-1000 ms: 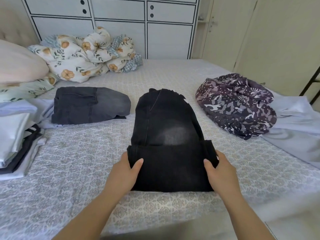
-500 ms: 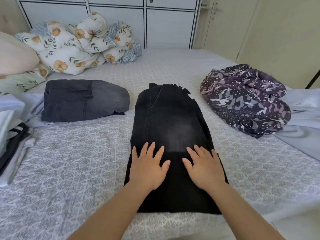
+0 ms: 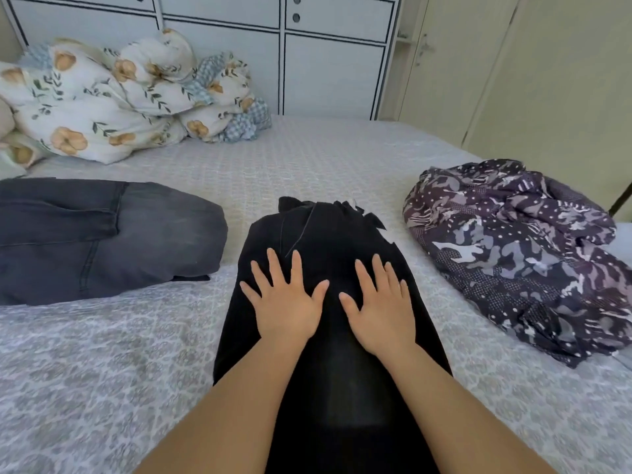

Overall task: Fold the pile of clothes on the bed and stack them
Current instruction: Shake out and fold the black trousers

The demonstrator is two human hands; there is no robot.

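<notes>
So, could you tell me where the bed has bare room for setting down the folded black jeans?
Free: bedspread below the grey jeans, and the strip behind the black jeans. Crowded: right side, patterned garment; far left, floral duvet.

White panelled wardrobe (image 3: 273,46) beside cream doors (image 3: 513,80).

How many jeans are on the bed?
2: black jeans in the middle under both hands, and folded grey jeans to their left. More could hide in the patterned heap.
</notes>
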